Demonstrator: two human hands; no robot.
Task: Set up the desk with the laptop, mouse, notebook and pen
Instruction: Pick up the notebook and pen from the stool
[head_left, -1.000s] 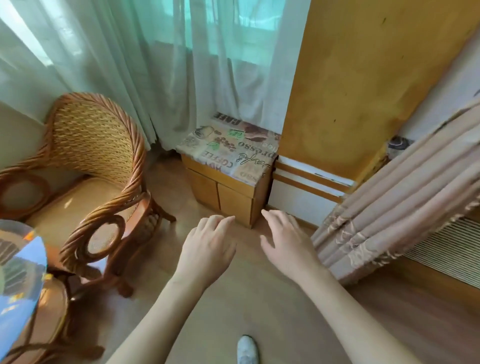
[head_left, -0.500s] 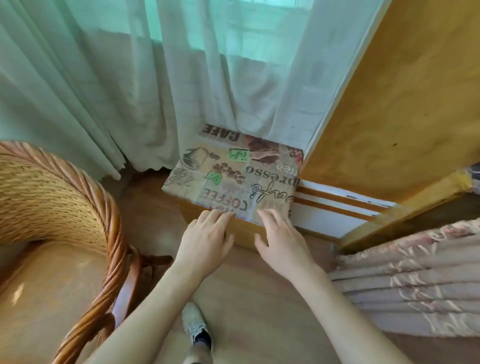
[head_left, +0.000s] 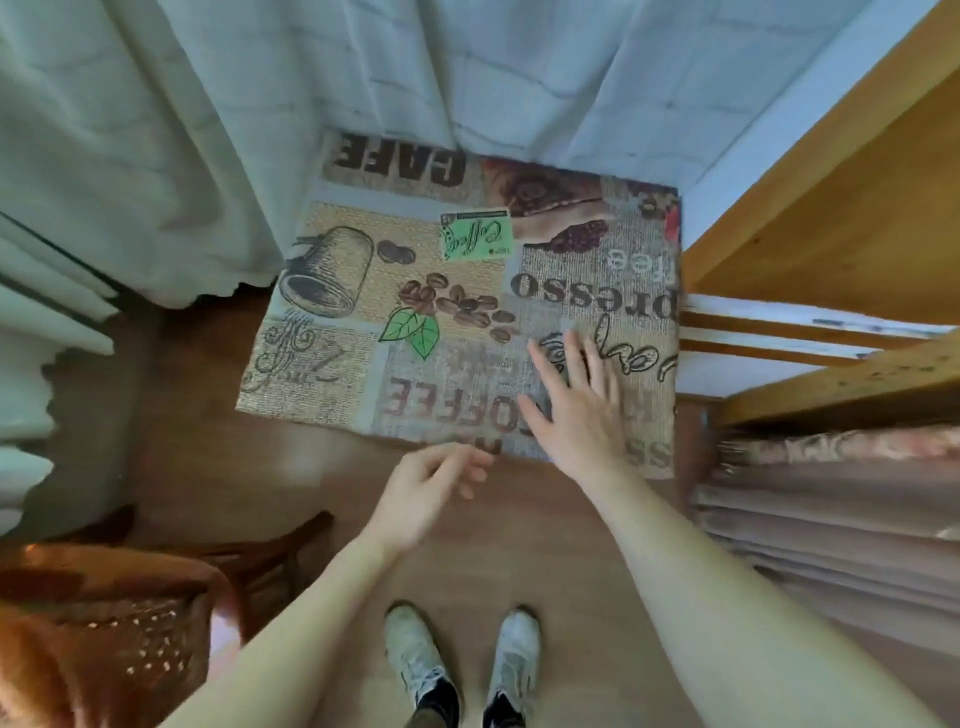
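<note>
A low cabinet covered by a coffee-print cloth (head_left: 337, 312) lies straight below me. My right hand (head_left: 576, 410) reaches over its near right part with straight, spread fingers and holds nothing. My left hand (head_left: 431, 488) hangs just in front of the cabinet's near edge, over the floor, with fingers loosely curled and nothing in them. No laptop, mouse, notebook or pen is in view.
Sheer white curtains (head_left: 208, 130) hang behind and left of the cabinet. A yellow wooden panel (head_left: 831, 208) and folded pink drapes (head_left: 831, 509) stand at the right. A wicker chair (head_left: 104, 623) is at the lower left. My shoes (head_left: 457, 670) stand on the wooden floor.
I have stepped closer and now look straight down on the cabinet. My right hand moved forward over the cloth; my left hand dropped back and its fingers curled loosely.
</note>
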